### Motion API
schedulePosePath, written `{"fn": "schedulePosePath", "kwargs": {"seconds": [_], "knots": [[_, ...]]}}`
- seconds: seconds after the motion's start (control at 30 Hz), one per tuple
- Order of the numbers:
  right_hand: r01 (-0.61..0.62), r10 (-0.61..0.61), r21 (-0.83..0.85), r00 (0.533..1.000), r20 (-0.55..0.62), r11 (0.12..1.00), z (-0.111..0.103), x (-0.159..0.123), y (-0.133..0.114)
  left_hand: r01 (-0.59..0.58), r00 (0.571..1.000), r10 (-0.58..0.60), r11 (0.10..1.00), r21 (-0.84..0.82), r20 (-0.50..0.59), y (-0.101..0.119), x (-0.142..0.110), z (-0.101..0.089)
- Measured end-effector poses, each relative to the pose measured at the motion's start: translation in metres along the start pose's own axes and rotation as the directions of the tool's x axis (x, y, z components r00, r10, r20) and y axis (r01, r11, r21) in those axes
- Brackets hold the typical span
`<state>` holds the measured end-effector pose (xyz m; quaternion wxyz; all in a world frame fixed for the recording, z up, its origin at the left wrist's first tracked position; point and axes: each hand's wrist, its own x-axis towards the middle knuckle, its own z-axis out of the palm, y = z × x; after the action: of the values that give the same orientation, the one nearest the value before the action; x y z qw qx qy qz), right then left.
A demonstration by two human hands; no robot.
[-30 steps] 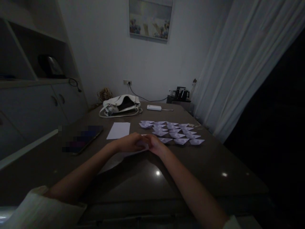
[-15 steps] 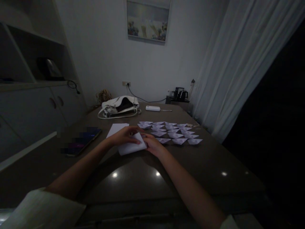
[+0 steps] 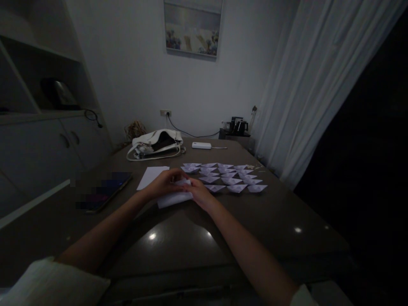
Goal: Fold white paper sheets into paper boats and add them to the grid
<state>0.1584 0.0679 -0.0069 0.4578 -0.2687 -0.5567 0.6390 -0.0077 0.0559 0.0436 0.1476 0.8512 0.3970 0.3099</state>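
Observation:
Between both hands is a partly folded sheet of white paper, held just above or on the table; which of these I cannot tell. My left hand curls over its top edge, fingers and thumb closed on it. At the paper's right end, my right hand pinches it, with some fingers hidden behind. Several folded paper boats stand in rows just beyond and right of my right hand. Flat white paper lies beyond my left wrist.
A phone, partly pixelated, lies to the left on the dark table. Farther back are an open white handbag and a white power bank with a short cord. A black kettle stands beyond the far right corner.
The paper's upper flap, raised before, is pressed lower under my fingers. My hands have drawn closer together on it. The whole view has shifted slightly.

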Motion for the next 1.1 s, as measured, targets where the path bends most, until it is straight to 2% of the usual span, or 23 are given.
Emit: {"fn": "schedulePosePath", "kwargs": {"seconds": [0.1,0.27,0.37,0.47,0.57,0.73,0.9,1.1], "knots": [[0.027,-0.028,-0.023,0.998,-0.062,0.999,-0.006,0.004,0.005,0.031,0.998,-0.032,0.999,-0.018,-0.061,-0.003,0.000,-0.003],[0.136,-0.144,-0.051,0.968,-0.207,0.989,-0.010,0.009,0.003,0.133,0.984,-0.153,0.972,-0.191,-0.094,-0.016,0.000,-0.010],[0.204,-0.209,-0.048,0.945,-0.250,0.978,-0.009,0.011,-0.001,0.172,0.979,-0.198,0.939,-0.298,-0.057,-0.018,-0.002,-0.007],[0.249,-0.249,-0.031,0.933,-0.261,0.968,-0.008,0.010,-0.005,0.209,0.957,-0.269,0.898,-0.387,-0.106,-0.016,-0.003,0.001],[0.247,-0.232,0.018,0.931,-0.282,0.969,-0.006,0.008,-0.008,0.211,0.933,-0.301,0.903,-0.375,-0.197,-0.013,-0.002,0.008],[0.201,-0.179,0.047,0.938,-0.296,0.978,-0.004,0.006,-0.010,0.197,0.934,-0.280,0.923,-0.331,-0.223,-0.013,0.000,0.011],[0.197,-0.180,0.022,0.930,-0.319,0.980,-0.003,0.004,-0.012,0.170,0.945,-0.230,0.952,-0.253,-0.233,-0.011,-0.001,0.009],[0.203,-0.203,-0.030,0.935,-0.293,0.979,-0.002,0.001,-0.015,0.178,0.931,-0.224,0.968,-0.178,-0.287,-0.007,-0.002,0.011]]}}
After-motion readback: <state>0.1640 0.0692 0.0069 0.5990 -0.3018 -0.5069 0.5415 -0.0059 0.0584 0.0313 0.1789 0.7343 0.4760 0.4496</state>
